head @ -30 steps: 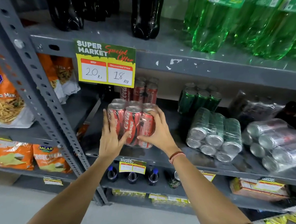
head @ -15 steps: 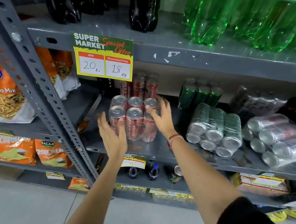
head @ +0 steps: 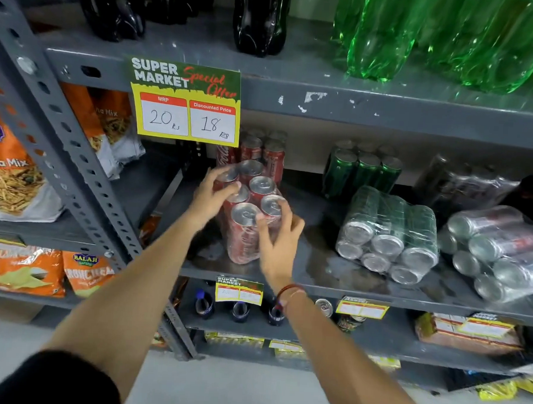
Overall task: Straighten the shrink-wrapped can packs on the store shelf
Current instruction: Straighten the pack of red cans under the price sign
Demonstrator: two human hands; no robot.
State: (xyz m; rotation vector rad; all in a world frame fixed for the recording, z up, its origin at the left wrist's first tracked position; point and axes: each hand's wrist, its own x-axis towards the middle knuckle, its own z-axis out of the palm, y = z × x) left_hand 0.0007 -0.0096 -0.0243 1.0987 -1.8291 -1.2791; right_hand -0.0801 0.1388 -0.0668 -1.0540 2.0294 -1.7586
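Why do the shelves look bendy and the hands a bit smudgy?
Head view: the wide-angle lens bows the grey shelf edge; the left hand and right hand smear from motion on the red can pack; glare glints off the green bottles.

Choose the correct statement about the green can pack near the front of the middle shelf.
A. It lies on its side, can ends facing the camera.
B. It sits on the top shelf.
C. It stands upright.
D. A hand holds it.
A: the green can pack lies on its side, its silver can ends facing the camera, and neither hand touches it.
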